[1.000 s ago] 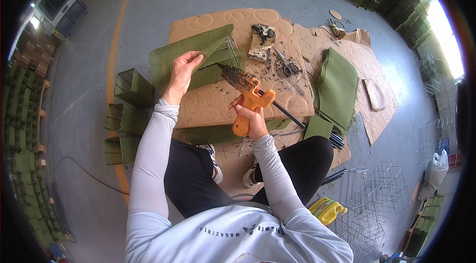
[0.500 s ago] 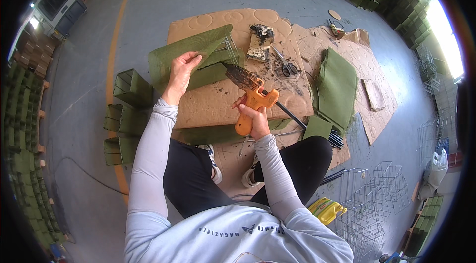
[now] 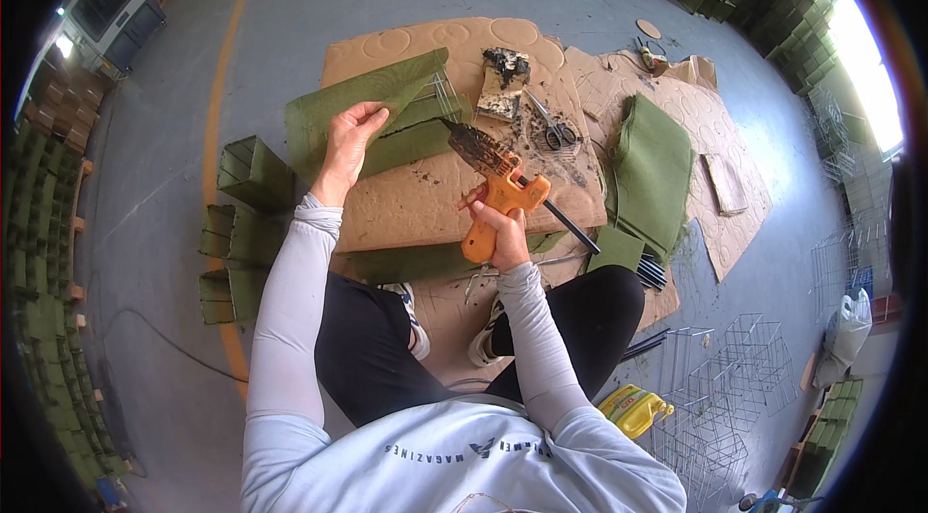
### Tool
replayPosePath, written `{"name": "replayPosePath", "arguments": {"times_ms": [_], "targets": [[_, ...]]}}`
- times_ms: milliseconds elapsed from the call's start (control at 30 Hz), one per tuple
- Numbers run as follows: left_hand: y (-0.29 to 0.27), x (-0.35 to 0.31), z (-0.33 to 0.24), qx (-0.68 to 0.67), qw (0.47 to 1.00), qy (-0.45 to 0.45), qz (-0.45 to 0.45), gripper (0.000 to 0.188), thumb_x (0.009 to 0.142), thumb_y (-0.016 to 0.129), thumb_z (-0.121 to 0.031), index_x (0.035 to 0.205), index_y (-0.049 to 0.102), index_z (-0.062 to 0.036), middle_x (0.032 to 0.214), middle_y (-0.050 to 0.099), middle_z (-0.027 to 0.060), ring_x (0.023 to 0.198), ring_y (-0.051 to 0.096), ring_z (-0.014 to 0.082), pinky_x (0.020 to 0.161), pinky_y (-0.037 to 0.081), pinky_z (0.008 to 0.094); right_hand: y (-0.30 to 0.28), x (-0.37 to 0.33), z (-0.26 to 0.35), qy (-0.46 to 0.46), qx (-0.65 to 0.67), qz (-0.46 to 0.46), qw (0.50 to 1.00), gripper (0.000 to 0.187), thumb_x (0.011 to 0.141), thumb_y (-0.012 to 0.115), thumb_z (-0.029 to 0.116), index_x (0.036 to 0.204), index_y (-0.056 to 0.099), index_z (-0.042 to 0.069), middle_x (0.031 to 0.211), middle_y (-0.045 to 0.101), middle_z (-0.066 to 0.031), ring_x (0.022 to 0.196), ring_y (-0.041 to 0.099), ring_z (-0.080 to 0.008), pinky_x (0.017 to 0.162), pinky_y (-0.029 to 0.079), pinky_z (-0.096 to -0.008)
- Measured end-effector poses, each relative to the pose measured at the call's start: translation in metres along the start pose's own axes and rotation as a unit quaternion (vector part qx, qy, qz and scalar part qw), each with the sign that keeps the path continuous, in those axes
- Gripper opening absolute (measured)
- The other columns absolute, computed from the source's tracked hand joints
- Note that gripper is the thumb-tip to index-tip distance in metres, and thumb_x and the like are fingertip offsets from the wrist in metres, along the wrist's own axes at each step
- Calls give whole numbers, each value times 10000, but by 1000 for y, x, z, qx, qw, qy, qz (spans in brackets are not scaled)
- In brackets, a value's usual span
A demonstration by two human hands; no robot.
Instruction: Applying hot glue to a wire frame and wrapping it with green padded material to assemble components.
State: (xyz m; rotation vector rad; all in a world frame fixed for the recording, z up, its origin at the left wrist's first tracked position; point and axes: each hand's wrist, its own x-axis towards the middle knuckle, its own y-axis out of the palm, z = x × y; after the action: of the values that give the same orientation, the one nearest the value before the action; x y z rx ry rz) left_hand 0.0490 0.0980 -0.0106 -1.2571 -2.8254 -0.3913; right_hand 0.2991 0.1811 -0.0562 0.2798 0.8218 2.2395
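Observation:
My left hand [image 3: 350, 141] pinches the edge of a green mesh fabric sheet [image 3: 333, 112] between thumb and fingers. That fabric lies partly around a wire frame [image 3: 440, 89], whose thin bars show at its right end. My right hand [image 3: 500, 231] is wrapped around the handle of an orange hot glue gun [image 3: 509, 194]. Dark residue coats the gun's front, and its nozzle points up and left, just right of the fabric. Out of the gun's back runs a black glue stick [image 3: 572, 226]. Under the work lies a cardboard-topped surface [image 3: 406, 213].
Scissors [image 3: 555, 131] and a black-smeared block [image 3: 504, 83] lie beyond the gun. Stacked green fabric [image 3: 652, 170] rests on cardboard at right. Finished-looking green boxes [image 3: 253, 173] stand at left. Wire frames [image 3: 739, 368] and a yellow packet [image 3: 633, 410] are on the floor at lower right.
The glue gun's nozzle has shifted slightly right, away from the fabric. My left hand keeps its pinch on the fabric edge with little movement.

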Motion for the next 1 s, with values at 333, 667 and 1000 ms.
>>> {"name": "replayPosePath", "arguments": {"times_ms": [333,667,1000], "targets": [[-1,0,1,0,1000,0,-1,143,852,643,-68,981,649,-5,912,645,14,837,563,73,799,426,201,-9,2,1,-9,-1,-23,1000,247,754,620,16,984,530,12,867,598,-72,827,602,-213,734,426,-281],[1,0,0,0,1000,8,10,142,855,639,-74,981,652,-9,914,647,11,838,559,71,799,420,205,-8,1,8,-36,-11,-25,999,253,760,624,42,993,529,20,863,596,-64,826,604,-207,717,422,-280],[1,0,1,7,1000,4,1,148,853,644,-74,983,649,-5,917,645,14,836,561,72,798,422,201,-8,1,4,-20,-12,-23,999,258,756,620,28,997,531,14,864,596,-63,824,603,-209,729,421,-280]]}}
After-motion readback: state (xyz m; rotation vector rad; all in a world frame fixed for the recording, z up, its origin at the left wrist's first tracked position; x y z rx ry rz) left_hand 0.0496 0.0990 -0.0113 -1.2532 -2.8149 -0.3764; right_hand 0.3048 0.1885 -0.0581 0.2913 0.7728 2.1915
